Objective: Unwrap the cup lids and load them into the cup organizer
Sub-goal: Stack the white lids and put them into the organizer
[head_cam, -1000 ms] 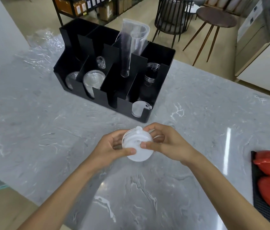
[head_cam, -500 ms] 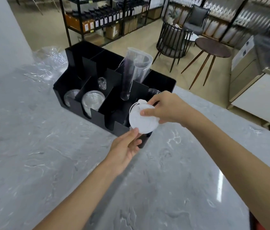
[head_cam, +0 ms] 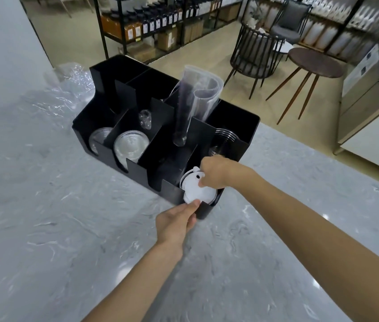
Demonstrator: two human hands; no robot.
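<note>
A black cup organizer (head_cam: 172, 192) with several slots stands on the grey marble counter. A stack of white cup lids (head_cam: 194, 190) sits on edge in its front right slot. My right hand (head_cam: 215, 174) grips the top of that stack from above. My left hand (head_cam: 176, 223) is at the organizer's front wall, with the thumb touching the lower edge of the lids. Clear lids (head_cam: 130, 144) fill two left slots. A tall clear plastic sleeve (head_cam: 193, 103) stands upright in a middle slot.
Crumpled clear wrap (head_cam: 69, 77) lies behind the organizer at the left. Dark cups (head_cam: 224, 138) lie in the right rear slot. Beyond the counter edge stand a wire chair (head_cam: 256, 52), a round wooden side table (head_cam: 314, 63) and shelves.
Both hands carried the white lids from above the counter forward to the organizer. The lids went down into the front right slot. My view shifted closer to the organizer.
</note>
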